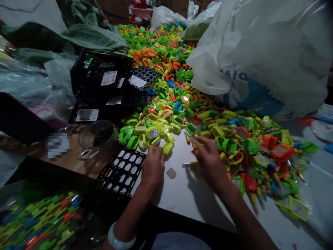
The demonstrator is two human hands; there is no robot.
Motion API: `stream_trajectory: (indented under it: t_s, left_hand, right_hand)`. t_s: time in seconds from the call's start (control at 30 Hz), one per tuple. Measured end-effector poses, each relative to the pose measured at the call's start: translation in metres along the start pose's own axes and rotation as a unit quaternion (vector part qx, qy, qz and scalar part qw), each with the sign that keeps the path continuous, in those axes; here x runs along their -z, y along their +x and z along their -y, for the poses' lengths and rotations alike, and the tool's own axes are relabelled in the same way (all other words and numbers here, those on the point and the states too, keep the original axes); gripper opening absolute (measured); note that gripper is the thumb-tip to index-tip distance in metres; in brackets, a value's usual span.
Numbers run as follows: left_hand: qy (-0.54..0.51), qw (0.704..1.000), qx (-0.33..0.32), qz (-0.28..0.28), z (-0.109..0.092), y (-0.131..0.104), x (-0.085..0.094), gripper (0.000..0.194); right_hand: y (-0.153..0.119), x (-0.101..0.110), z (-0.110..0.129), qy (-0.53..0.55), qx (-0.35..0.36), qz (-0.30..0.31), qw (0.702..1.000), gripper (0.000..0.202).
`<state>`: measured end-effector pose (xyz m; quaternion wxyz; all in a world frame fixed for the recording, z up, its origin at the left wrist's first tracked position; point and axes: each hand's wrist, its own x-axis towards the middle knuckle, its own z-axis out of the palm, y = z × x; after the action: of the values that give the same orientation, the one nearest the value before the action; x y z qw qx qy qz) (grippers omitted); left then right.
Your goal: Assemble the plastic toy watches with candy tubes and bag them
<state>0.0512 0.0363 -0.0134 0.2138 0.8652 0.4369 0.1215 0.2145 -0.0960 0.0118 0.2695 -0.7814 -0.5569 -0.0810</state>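
Open lane between two hands

Nearest me, the white table (179,201) shows its front edge and bare room between the forearms. A black grid tray (114,172) hems the left. A slim tube (186,164) lies there, right end lost behind the blurred right hand (209,161); grip, I can't tell. The left hand (153,165) curls beside a yellow piece (168,148), fingertips hidden, hold unclear. Beyond, plastic pieces (158,118) heap up.
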Motion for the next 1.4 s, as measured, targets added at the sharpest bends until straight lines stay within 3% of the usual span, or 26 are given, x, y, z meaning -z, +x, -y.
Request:
stream_trajectory:
  t_s: [0.1, 0.17, 0.23, 0.33, 0.43, 0.53, 0.6, 0.7, 0.8, 1.0, 1.27, 1.4]
  left_hand:
    - [-0.111, 0.992, -0.053, 0.014, -0.001, -0.008, 0.000, 0.026]
    - [-0.204, 0.979, -0.018, 0.009, -0.004, -0.015, 0.003, 0.029]
    - [-0.309, 0.949, 0.058, 0.023, -0.011, -0.023, 0.005, 0.034]
    - [-0.458, 0.875, 0.126, 0.091, -0.025, -0.032, 0.003, 0.045]
    - [-0.519, 0.838, 0.145, 0.088, -0.031, -0.035, -0.002, 0.048]
    - [-0.480, 0.864, 0.139, 0.053, -0.022, -0.031, -0.004, 0.038]
    - [-0.422, 0.899, 0.113, 0.045, -0.014, -0.028, -0.003, 0.033]
    - [-0.337, 0.939, 0.064, 0.035, -0.006, -0.026, 0.000, 0.030]
    - [-0.287, 0.958, 0.022, 0.017, -0.004, -0.026, -0.001, 0.024]
    - [-0.167, 0.978, -0.122, 0.006, -0.003, -0.026, -0.003, 0.022]
    - [-0.097, 0.981, -0.170, 0.017, -0.005, -0.026, 0.003, 0.027]
    - [-0.124, 0.979, -0.162, 0.024, -0.007, -0.025, 0.006, 0.026]
  right_hand:
    - [0.006, -0.042, 0.033, 0.062, 0.033, 0.118, 0.991, 0.039]
    - [0.003, -0.055, 0.044, 0.124, 0.007, 0.149, 0.981, 0.032]
    - [-0.006, -0.059, 0.050, 0.174, -0.051, 0.106, 0.978, 0.029]
    - [-0.019, -0.058, 0.055, 0.195, -0.137, 0.023, 0.971, 0.024]
    - [-0.024, -0.054, 0.055, 0.235, -0.152, 0.030, 0.959, 0.017]
    - [-0.023, -0.044, 0.048, 0.314, -0.105, 0.118, 0.936, 0.018]
    - [-0.022, -0.036, 0.042, 0.341, -0.129, 0.174, 0.915, 0.025]
    - [-0.021, -0.025, 0.035, 0.327, -0.171, 0.207, 0.906, 0.032]
    - [-0.018, -0.017, 0.031, 0.317, -0.114, 0.204, 0.919, 0.024]
    - [-0.012, -0.012, 0.025, 0.269, -0.020, 0.136, 0.953, 0.020]
    - [-0.010, -0.014, 0.022, 0.245, 0.017, 0.126, 0.961, 0.020]
    - [-0.011, -0.013, 0.023, 0.160, 0.051, 0.145, 0.975, 0.024]
